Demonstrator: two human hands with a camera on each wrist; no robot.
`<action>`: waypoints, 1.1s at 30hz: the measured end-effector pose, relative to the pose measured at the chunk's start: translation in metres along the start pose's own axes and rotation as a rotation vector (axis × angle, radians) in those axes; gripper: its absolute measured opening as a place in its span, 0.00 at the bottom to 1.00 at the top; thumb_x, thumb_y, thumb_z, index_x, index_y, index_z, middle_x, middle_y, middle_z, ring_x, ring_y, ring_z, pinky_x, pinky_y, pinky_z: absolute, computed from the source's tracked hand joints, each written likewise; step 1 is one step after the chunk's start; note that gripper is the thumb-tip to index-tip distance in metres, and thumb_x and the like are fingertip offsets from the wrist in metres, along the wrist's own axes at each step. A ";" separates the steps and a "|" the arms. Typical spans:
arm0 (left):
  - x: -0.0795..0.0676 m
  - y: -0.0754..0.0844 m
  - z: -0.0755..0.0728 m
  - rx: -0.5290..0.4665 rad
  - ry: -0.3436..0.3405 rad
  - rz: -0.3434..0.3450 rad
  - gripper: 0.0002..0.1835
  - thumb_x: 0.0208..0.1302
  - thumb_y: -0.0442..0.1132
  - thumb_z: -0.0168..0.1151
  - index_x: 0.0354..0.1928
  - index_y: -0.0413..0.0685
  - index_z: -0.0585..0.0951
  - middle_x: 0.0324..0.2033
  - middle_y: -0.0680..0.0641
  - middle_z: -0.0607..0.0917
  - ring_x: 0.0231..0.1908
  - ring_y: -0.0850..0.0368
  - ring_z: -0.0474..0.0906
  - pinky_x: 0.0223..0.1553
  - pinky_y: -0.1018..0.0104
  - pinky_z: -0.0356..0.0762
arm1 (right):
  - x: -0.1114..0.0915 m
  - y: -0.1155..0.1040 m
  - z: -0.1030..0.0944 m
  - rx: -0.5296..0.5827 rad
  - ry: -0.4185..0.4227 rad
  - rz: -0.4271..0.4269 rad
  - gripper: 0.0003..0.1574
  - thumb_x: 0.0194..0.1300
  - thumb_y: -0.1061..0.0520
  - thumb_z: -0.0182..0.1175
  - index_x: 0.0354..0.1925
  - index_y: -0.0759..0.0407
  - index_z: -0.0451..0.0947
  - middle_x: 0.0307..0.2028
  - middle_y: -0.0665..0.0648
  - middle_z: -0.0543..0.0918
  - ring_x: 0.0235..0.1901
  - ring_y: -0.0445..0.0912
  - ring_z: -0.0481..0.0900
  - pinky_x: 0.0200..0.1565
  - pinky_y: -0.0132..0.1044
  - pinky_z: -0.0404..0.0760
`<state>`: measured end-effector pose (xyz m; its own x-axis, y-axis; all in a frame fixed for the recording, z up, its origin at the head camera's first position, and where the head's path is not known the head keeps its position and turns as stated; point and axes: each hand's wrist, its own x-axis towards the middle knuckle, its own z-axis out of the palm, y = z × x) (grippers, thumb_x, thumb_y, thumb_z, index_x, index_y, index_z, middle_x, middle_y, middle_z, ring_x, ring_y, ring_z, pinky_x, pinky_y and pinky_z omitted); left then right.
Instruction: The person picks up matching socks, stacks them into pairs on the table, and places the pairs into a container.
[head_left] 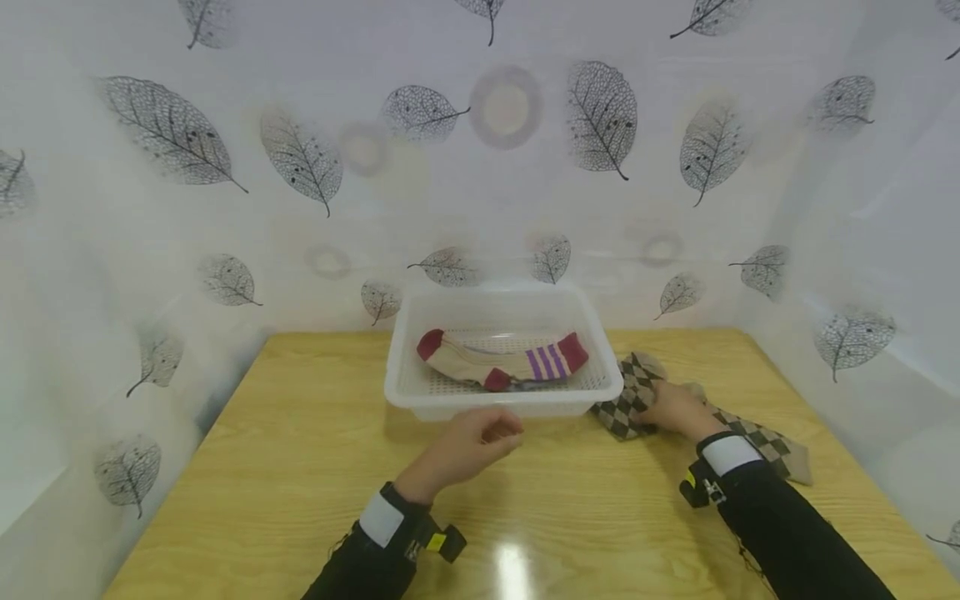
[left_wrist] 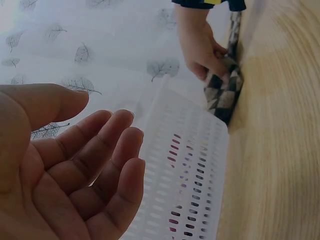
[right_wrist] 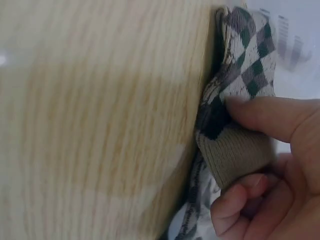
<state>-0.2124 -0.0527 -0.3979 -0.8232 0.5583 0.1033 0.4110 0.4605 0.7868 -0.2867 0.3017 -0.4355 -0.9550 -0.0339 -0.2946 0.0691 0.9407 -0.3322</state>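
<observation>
My right hand (head_left: 677, 410) is at a checkered sock (head_left: 621, 414) on the table, just right of the basket. In the right wrist view its thumb lies on the checks of this sock (right_wrist: 252, 62), near the tan ribbed cuff, with the fingers curled at the cuff's other side. Another checkered length (head_left: 776, 447) runs out to the right under the wrist; whether it is a second sock I cannot tell. My left hand (head_left: 467, 447) hovers before the basket's front wall, holding nothing, its fingers (left_wrist: 112, 175) loosely bent and thumb apart.
A white perforated plastic basket (head_left: 504, 400) stands at the back middle of the wooden table (head_left: 300, 467). Inside lies a beige sock (head_left: 472, 363) with dark red toe, heel and cuff and purple stripes. A leaf-patterned sheet (head_left: 450, 200) encloses the back and sides.
</observation>
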 end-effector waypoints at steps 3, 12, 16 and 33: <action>-0.003 -0.005 0.003 -0.013 0.001 -0.030 0.13 0.63 0.46 0.57 0.45 0.49 0.79 0.40 0.54 0.81 0.42 0.61 0.76 0.45 0.66 0.73 | -0.008 -0.004 0.002 -0.007 0.000 -0.098 0.24 0.60 0.54 0.57 0.45 0.74 0.71 0.38 0.74 0.77 0.36 0.60 0.77 0.34 0.49 0.77; -0.004 -0.022 0.011 -0.013 -0.022 -0.057 0.10 0.62 0.44 0.58 0.42 0.50 0.80 0.38 0.56 0.81 0.40 0.61 0.75 0.42 0.68 0.73 | -0.053 -0.048 0.020 -0.130 -0.029 -0.343 0.08 0.55 0.62 0.55 0.36 0.63 0.75 0.17 0.51 0.66 0.18 0.41 0.64 0.23 0.35 0.66; -0.004 -0.028 0.015 -0.018 -0.043 -0.057 0.10 0.62 0.45 0.58 0.42 0.50 0.80 0.37 0.56 0.81 0.39 0.63 0.75 0.41 0.68 0.73 | -0.074 -0.068 0.033 -0.172 -0.114 -0.457 0.18 0.51 0.63 0.57 0.43 0.67 0.78 0.24 0.54 0.78 0.20 0.41 0.66 0.26 0.36 0.70; -0.004 -0.042 0.044 0.174 -0.161 -0.029 0.27 0.52 0.24 0.55 0.54 0.57 0.77 0.49 0.54 0.79 0.41 0.59 0.76 0.45 0.66 0.75 | -0.125 -0.131 0.073 -0.300 -0.137 -1.023 0.12 0.51 0.52 0.65 0.36 0.49 0.76 0.29 0.39 0.72 0.27 0.30 0.67 0.28 0.20 0.68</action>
<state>-0.2088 -0.0441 -0.4588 -0.7684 0.6394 -0.0266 0.4611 0.5819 0.6699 -0.1553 0.1586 -0.4203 -0.4778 -0.8721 -0.1056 -0.8360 0.4883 -0.2504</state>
